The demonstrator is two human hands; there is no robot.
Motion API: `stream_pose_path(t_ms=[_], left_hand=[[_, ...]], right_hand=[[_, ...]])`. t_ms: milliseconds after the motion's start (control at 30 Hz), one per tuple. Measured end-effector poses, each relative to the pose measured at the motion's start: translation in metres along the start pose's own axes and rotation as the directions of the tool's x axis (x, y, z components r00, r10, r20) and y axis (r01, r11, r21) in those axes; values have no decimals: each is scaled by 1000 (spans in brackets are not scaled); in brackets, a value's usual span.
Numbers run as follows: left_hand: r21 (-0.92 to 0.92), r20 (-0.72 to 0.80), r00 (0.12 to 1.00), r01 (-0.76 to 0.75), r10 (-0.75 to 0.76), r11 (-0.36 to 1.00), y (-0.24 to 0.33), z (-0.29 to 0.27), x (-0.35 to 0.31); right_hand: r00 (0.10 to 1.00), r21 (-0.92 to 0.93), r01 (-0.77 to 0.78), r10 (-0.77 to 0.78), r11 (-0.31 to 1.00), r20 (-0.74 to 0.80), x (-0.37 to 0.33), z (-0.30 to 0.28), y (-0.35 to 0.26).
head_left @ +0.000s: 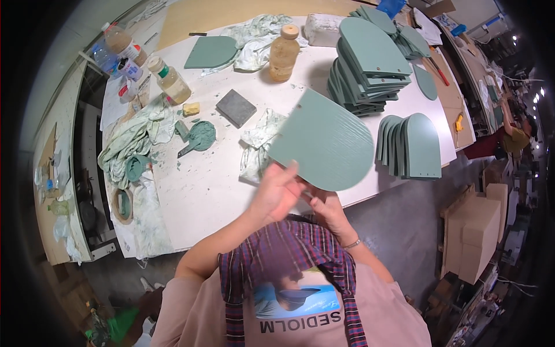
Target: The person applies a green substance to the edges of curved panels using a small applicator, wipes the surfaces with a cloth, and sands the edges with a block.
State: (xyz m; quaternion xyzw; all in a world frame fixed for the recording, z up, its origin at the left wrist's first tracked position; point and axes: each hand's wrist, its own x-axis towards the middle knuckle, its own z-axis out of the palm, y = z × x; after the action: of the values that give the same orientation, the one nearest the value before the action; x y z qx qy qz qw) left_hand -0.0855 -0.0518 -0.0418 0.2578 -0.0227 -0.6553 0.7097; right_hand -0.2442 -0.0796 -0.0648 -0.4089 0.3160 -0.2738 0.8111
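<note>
A green panel, rounded at one end and straight at the other with small holes, is held tilted over the table's front edge. My left hand grips its near edge, thumb on the upper face. My right hand is closed just below the same edge, close to the left fingers; what its fingers pinch is partly hidden and too small to name. Beneath and left of the panel lies a stained white cloth. A grey square block and a lump of green putty on a small spatula lie farther left.
A tall stack of green panels stands at back right, with several more upright panels nearer me. A capped jar, bottles and rags occupy the white table. Cardboard boxes stand right of the table.
</note>
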Motion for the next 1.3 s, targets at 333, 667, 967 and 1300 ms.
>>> stream_pose_path(t_ms=[333,667,967,1300], left_hand=[[139,146,976,143,-163,980,19,-35,-30],[803,-13,965,-146,262,578,80,-81,-10],[809,-103,553,530,827,-255,230,-169,35],[856,-231,715,-172,660,487,208,-111,23]], right_hand=[[985,238,122,-89,963,-147,16,-14,-45],[980,288,13,45,958,-195,16,19,-49],[975,417,-57,141,907,-172,12,7,-45],[967,369,35,61,929,-247,15,18,-54]])
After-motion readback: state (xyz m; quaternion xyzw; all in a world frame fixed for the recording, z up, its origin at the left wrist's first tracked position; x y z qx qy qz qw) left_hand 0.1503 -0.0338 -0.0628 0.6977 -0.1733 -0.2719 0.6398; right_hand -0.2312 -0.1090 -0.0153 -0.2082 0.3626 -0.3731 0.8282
